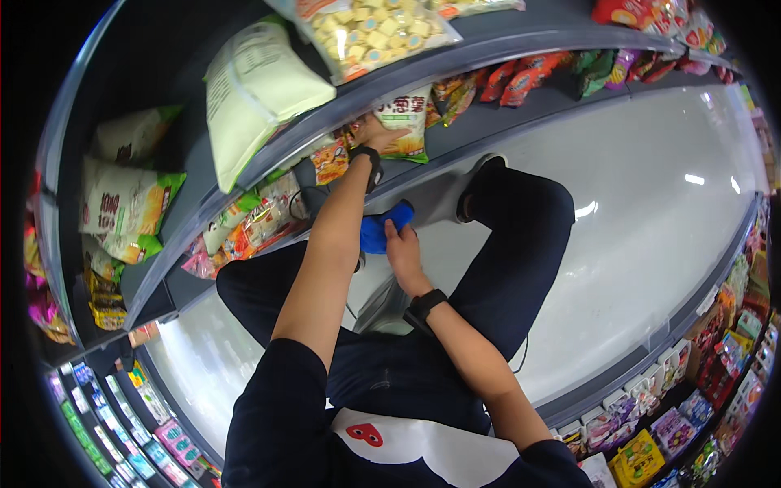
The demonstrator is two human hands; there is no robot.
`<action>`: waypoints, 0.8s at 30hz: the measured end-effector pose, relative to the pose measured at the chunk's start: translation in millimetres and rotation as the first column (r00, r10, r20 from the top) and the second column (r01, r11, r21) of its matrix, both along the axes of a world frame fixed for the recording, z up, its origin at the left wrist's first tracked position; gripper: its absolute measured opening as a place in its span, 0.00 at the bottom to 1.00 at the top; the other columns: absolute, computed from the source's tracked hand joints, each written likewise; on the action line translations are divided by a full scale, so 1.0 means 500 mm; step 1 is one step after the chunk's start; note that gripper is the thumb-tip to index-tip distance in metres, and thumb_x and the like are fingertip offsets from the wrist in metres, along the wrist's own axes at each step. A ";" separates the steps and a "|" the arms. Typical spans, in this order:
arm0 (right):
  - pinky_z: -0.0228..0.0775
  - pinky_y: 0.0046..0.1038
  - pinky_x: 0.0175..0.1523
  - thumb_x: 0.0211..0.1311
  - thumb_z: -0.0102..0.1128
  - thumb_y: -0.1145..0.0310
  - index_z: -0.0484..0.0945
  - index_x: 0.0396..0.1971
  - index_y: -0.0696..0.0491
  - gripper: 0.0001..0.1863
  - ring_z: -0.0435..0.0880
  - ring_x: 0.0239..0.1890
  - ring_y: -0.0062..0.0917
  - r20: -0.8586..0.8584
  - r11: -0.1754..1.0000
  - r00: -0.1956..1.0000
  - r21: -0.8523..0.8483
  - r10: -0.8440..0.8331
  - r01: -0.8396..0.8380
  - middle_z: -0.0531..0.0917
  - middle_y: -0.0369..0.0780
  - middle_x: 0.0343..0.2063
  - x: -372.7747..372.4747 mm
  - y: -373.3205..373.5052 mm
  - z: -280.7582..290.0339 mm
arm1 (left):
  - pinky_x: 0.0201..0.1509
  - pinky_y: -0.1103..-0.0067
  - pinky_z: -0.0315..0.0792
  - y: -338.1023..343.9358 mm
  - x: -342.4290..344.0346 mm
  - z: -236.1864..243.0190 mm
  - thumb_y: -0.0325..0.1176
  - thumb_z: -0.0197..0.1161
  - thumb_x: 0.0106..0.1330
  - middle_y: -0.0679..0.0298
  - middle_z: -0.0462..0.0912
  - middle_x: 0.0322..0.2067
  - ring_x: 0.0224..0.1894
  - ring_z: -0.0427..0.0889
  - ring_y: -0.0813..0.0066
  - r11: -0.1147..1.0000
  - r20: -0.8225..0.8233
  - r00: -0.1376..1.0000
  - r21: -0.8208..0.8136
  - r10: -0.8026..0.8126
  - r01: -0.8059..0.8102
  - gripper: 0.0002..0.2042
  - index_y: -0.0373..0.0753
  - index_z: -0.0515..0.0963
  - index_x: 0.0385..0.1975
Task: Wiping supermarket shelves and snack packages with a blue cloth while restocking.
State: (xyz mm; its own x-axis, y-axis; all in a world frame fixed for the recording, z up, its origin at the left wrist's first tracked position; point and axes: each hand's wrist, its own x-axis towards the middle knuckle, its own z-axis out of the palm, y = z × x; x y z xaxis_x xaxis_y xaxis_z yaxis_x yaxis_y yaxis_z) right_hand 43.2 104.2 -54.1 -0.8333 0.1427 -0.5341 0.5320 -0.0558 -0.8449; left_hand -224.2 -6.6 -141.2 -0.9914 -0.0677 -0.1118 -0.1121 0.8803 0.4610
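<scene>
On the lower shelf, my left hand is at a white and green snack bag. One finger or the thumb lies across the bag's front, and the other fingers are partly hidden; the hand seems to grip its left side. My right hand, below and apart from the shelf, pinches a bright blue cloth between thumb and fingers. A small orange snack packet sits just left of my left wrist.
Above my left hand runs the upper shelf's edge, with a pale green bag and a clear bag of yellow cubes on it. My bent knees flank the shiny floor. Another stocked shelf stands at the lower right.
</scene>
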 end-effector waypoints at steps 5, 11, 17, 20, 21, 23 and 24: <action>0.64 0.34 0.34 0.62 0.54 0.56 0.74 0.30 0.61 0.19 0.76 0.26 0.36 0.033 0.992 0.999 0.123 -0.028 0.023 0.78 0.47 0.22 -0.009 0.031 0.006 | 0.61 0.65 0.64 0.068 0.035 0.020 0.64 0.74 0.32 0.42 0.67 0.57 0.58 0.69 0.49 0.990 0.185 0.974 0.082 -0.132 0.119 0.62 0.30 0.51 0.65; 0.67 0.41 0.37 0.55 0.56 0.54 0.75 0.27 0.61 0.21 0.78 0.32 0.47 0.073 0.990 0.995 0.112 0.075 -0.083 0.79 0.50 0.25 -0.002 0.059 0.000 | 0.60 0.59 0.62 0.054 0.198 0.188 0.51 0.78 0.33 0.40 0.62 0.58 0.56 0.70 0.49 0.953 -0.175 0.954 -0.224 -0.243 0.202 0.50 0.32 0.62 0.57; 0.65 0.22 0.34 0.56 0.62 0.65 0.76 0.29 0.61 0.13 0.71 0.30 0.13 -0.074 0.988 0.997 -0.157 -0.018 0.006 0.78 0.33 0.26 0.015 0.079 0.064 | 0.52 0.63 0.71 -0.039 0.377 0.264 0.46 0.77 0.39 0.45 0.74 0.48 0.50 0.74 0.46 0.960 -0.137 0.963 0.127 -0.231 0.248 0.45 0.34 0.60 0.57; 0.63 0.18 0.38 0.57 0.62 0.67 0.78 0.29 0.56 0.08 0.73 0.33 0.13 -0.180 0.949 0.965 -0.284 -0.191 0.134 0.79 0.30 0.29 0.043 0.090 0.114 | 0.49 0.60 0.70 -0.076 0.481 0.259 0.50 0.76 0.39 0.46 0.77 0.43 0.46 0.76 0.47 0.991 -0.210 0.975 0.089 -0.077 0.098 0.47 0.34 0.60 0.58; 0.64 0.18 0.42 0.58 0.62 0.70 0.78 0.34 0.57 0.08 0.74 0.36 0.13 -0.239 0.956 0.950 -0.258 -0.201 0.137 0.80 0.31 0.33 0.051 0.108 0.115 | 0.49 0.58 0.69 -0.082 0.500 0.257 0.53 0.76 0.38 0.46 0.76 0.43 0.46 0.76 0.49 0.990 -0.193 0.978 0.095 -0.081 0.101 0.48 0.35 0.60 0.58; 0.64 0.18 0.50 0.60 0.59 0.74 0.77 0.43 0.60 0.12 0.75 0.41 0.15 -0.411 0.979 0.898 -0.186 -0.157 0.086 0.80 0.34 0.39 0.052 0.122 0.139 | 0.51 0.61 0.68 -0.079 0.522 0.271 0.53 0.76 0.39 0.47 0.75 0.45 0.49 0.74 0.49 0.982 -0.181 0.982 0.172 -0.047 0.079 0.48 0.34 0.60 0.59; 0.64 0.18 0.53 0.61 0.57 0.75 0.75 0.49 0.61 0.16 0.75 0.43 0.16 -0.514 0.991 0.852 -0.130 -0.103 0.042 0.80 0.35 0.42 0.049 0.119 0.165 | 0.54 0.63 0.66 -0.076 0.528 0.274 0.53 0.76 0.39 0.48 0.74 0.48 0.52 0.73 0.50 0.971 -0.166 0.984 0.215 -0.066 0.102 0.49 0.33 0.60 0.59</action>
State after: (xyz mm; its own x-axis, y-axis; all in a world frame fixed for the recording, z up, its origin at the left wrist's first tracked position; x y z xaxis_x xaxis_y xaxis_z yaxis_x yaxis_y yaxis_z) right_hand 67.8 163.7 28.3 -0.9827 0.1801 -0.0431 0.0092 -0.1854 -0.9826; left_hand 40.0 -44.4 -4.1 -0.9988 0.0256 0.0428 0.0473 0.7570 0.6517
